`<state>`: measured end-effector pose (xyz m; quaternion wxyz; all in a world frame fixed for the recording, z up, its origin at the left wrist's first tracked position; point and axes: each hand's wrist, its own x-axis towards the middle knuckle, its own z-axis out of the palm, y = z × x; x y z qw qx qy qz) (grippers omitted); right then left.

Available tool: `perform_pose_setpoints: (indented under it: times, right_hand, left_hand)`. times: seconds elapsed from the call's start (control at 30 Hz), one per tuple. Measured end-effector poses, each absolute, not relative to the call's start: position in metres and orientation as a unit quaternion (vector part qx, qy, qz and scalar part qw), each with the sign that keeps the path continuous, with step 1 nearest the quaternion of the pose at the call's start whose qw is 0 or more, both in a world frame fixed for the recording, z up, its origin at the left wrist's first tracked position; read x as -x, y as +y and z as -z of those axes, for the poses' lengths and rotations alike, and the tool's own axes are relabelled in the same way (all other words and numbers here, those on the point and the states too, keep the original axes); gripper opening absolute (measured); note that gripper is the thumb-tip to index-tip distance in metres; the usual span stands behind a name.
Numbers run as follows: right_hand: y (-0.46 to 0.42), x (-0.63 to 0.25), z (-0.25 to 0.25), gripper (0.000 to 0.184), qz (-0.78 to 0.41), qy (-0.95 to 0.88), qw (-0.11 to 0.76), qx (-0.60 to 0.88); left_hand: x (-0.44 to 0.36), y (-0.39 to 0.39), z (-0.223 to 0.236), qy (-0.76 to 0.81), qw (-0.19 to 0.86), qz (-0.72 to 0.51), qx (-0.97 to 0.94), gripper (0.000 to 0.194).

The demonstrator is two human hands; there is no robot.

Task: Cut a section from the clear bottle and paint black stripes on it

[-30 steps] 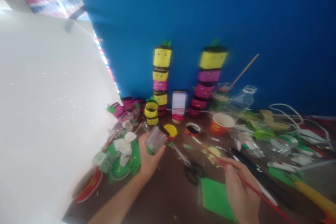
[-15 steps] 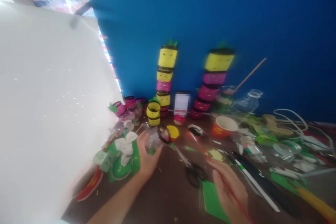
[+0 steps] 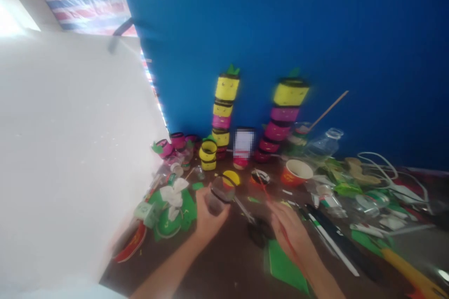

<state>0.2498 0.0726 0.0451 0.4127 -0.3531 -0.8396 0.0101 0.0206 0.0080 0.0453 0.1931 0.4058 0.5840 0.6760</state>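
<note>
Head camera: the left hand (image 3: 210, 215) is curled, fingers and thumb partly spread, around a clear cup-shaped piece (image 3: 218, 198) with a dark rim, tilted so that its rim faces away from the palm. The right hand (image 3: 288, 224) is nearly closed, pinching a thin red brush (image 3: 265, 191) that slants forward. Its end reaches a small tub of black paint (image 3: 260, 177); whether it touches the paint cannot be told.

Just beyond the clear piece sits a tub of yellow paint (image 3: 231, 177). Between the hands lie blurred scissors (image 3: 258, 230) on the dark table (image 3: 217, 268), with a green sheet (image 3: 286, 266) below the right wrist.

Left of the left hand are crumpled white tissue (image 3: 172, 197), a round green lid (image 3: 169, 223) and a tilted red bowl (image 3: 131, 245). To the right, a black marker (image 3: 342, 233) lies beside a white pen (image 3: 333, 244), and a red paper cup (image 3: 296, 173) stands near the black paint.

Farther back, short yellow rings (image 3: 208, 161) stand before a tall yellow-and-pink stack (image 3: 224, 112); a second stack (image 3: 280, 124) leans to the right. Behind both rises a blue board (image 3: 245, 23).
</note>
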Motion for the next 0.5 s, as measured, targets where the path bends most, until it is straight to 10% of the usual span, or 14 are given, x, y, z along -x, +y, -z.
perform_pose_setpoints:
  times: [0.5]
  right_hand:
    - [0.136,-0.248,-0.01,0.03,0.006,-0.861,0.354,0.366]
  left_hand:
    - [-0.017,-0.006,-0.035,0.625,0.218,-0.642,-0.387,0.051]
